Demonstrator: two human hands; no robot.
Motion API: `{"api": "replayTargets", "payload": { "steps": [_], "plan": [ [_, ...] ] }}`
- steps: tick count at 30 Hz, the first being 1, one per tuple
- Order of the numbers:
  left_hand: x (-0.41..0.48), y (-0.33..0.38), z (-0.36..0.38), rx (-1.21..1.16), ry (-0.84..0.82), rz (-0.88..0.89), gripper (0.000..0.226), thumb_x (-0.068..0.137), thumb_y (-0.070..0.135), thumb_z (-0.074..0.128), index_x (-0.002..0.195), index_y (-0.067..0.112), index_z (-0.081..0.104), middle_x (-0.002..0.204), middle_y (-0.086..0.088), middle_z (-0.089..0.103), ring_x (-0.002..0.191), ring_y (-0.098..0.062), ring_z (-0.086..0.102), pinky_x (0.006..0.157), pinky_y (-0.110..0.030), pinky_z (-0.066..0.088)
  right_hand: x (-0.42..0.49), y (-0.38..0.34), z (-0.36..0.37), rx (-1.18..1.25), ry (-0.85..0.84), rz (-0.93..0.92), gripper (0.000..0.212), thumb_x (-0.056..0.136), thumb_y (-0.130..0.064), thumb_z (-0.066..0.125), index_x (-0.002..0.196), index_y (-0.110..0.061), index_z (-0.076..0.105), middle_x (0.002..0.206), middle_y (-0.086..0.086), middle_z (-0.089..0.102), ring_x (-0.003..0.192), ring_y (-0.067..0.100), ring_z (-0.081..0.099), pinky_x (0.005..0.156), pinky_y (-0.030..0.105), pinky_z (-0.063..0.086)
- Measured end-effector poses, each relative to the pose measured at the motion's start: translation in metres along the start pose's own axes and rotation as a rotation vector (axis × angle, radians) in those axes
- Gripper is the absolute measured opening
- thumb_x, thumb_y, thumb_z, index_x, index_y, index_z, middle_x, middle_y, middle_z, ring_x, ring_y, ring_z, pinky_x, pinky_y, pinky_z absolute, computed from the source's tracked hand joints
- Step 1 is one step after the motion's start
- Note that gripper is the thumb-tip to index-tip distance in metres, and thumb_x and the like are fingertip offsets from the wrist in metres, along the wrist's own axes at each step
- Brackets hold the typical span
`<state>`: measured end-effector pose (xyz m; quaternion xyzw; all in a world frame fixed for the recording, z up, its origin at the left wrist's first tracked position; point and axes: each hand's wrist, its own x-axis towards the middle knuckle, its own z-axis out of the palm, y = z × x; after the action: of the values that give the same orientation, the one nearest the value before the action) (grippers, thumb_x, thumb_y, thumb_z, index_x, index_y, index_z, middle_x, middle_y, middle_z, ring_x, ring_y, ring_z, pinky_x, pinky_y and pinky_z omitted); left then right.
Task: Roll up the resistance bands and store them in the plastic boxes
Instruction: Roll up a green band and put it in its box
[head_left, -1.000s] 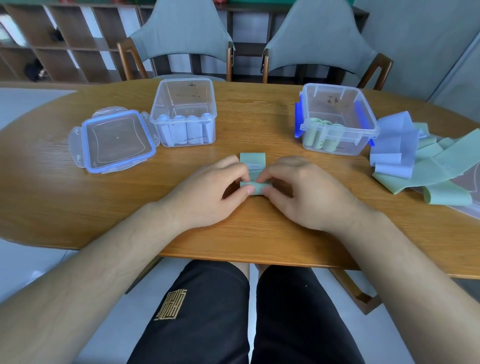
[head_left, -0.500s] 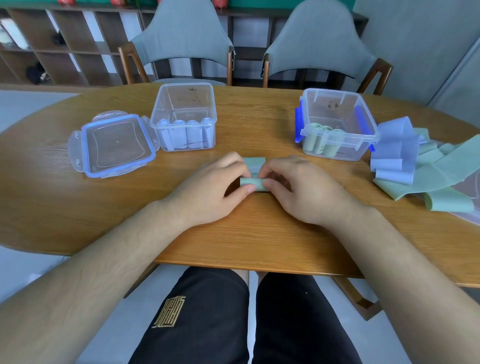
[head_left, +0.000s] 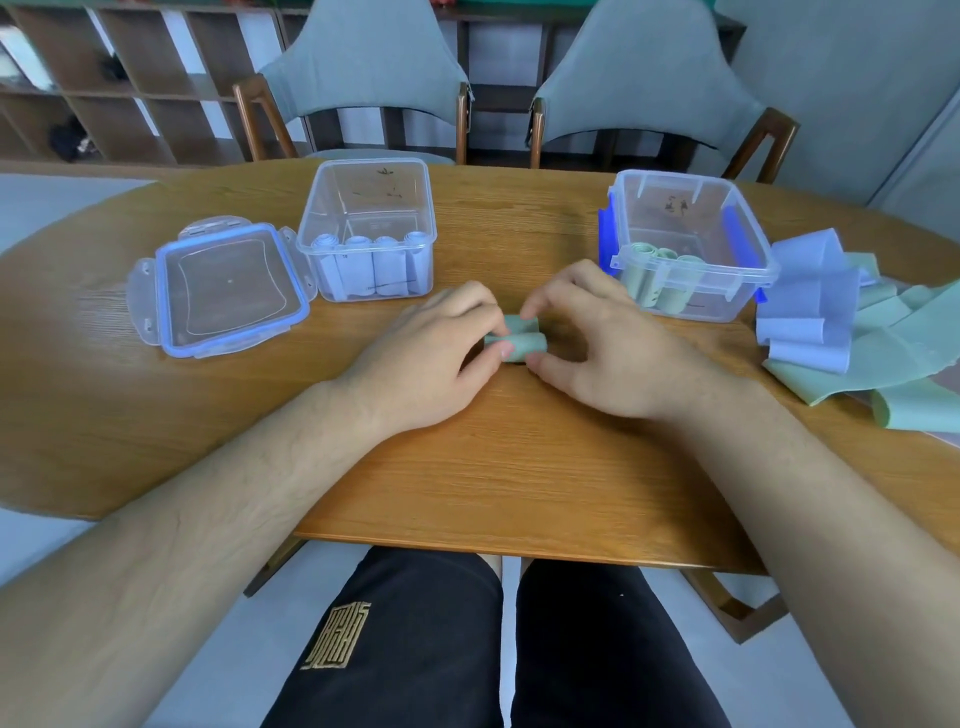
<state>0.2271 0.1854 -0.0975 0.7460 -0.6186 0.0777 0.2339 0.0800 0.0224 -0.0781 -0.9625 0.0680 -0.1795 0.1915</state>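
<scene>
**Right now: both hands pinching a green roll at mid-table**

Okay, I'm sitting at the wooden table (head_left: 519, 467), looking down over it, with two grey chairs (head_left: 363, 78) facing me from the far side. Off to my right, the loose bands (head_left: 857, 332), pale blue and green, are lying in a heap at the table's edge. The right box (head_left: 675, 208), with its blue clasps, is holding green rolls (head_left: 660, 280) standing on end. The left box (head_left: 363, 208) is holding a row of pale blue rolls (head_left: 363, 265), and its lid (head_left: 228, 288) is lying flat just beside it. My left hand (head_left: 426, 364) and right hand (head_left: 613, 348) are meeting in the middle between the boxes, each pinching one end of the green roll (head_left: 519, 340) with thumb and fingertips. It's lying crosswise on the wood, a short flap showing behind it.
</scene>
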Motion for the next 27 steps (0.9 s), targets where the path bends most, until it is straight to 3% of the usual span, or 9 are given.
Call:
{"api": "replayTargets", "payload": {
  "steps": [5,9,12,17,22,27],
  "plan": [
    [0.011,0.0,0.005,0.062,0.034,0.005,0.022,0.103,0.029,0.046,0.121,0.02,0.055,0.117,0.005,0.049,0.107,-0.017,0.047,0.094,-0.036,0.043,0.022,0.008,-0.004,0.049,-0.078,0.036,0.02,0.083,-0.029,0.075,0.102,-0.025,0.07,0.109,-0.009,0.047,0.11,0.011,0.047,0.102,0.034,0.041],
    [0.034,-0.001,0.002,0.036,-0.002,0.016,0.016,0.096,0.029,0.048,0.097,0.017,0.058,0.106,0.006,0.049,0.101,-0.016,0.046,0.089,-0.042,0.046,0.037,0.012,0.001,0.006,-0.117,0.135,0.021,0.091,-0.035,0.062,0.101,-0.02,0.073,0.108,-0.006,0.05,0.11,0.014,0.047,0.101,0.034,0.041],
    [0.042,-0.011,0.001,-0.038,-0.058,0.03,0.02,0.086,0.038,0.054,0.095,0.021,0.058,0.104,0.01,0.049,0.1,-0.012,0.046,0.089,-0.041,0.047,0.034,0.014,0.013,0.085,-0.032,0.17,0.031,0.089,-0.041,0.053,0.097,-0.019,0.073,0.105,-0.003,0.053,0.103,0.015,0.052,0.093,0.029,0.042],
    [0.037,-0.025,0.012,-0.123,-0.039,0.034,0.023,0.087,0.032,0.068,0.105,0.022,0.058,0.104,0.013,0.05,0.102,-0.01,0.05,0.091,-0.038,0.046,0.027,0.016,0.022,0.216,0.092,0.159,0.027,0.093,-0.023,0.06,0.119,-0.02,0.066,0.103,-0.006,0.056,0.085,0.003,0.053,0.081,0.008,0.038],
    [0.036,-0.03,0.012,-0.156,-0.042,0.034,0.023,0.093,0.032,0.063,0.113,0.022,0.061,0.106,0.013,0.051,0.103,-0.008,0.051,0.094,-0.033,0.045,0.026,0.016,0.02,0.29,0.035,0.09,0.03,0.087,-0.013,0.07,0.115,-0.021,0.065,0.097,-0.019,0.054,0.09,0.002,0.052,0.085,0.012,0.042],
    [0.037,-0.029,0.01,-0.31,0.003,-0.119,0.036,0.093,0.039,0.061,0.125,0.025,0.051,0.112,0.013,0.056,0.107,0.001,0.052,0.088,-0.015,0.042,0.03,0.02,0.023,0.419,0.108,0.199,0.025,0.097,-0.016,0.061,0.122,-0.019,0.059,0.096,-0.013,0.058,0.085,0.008,0.056,0.083,0.019,0.047]
  ]
}}
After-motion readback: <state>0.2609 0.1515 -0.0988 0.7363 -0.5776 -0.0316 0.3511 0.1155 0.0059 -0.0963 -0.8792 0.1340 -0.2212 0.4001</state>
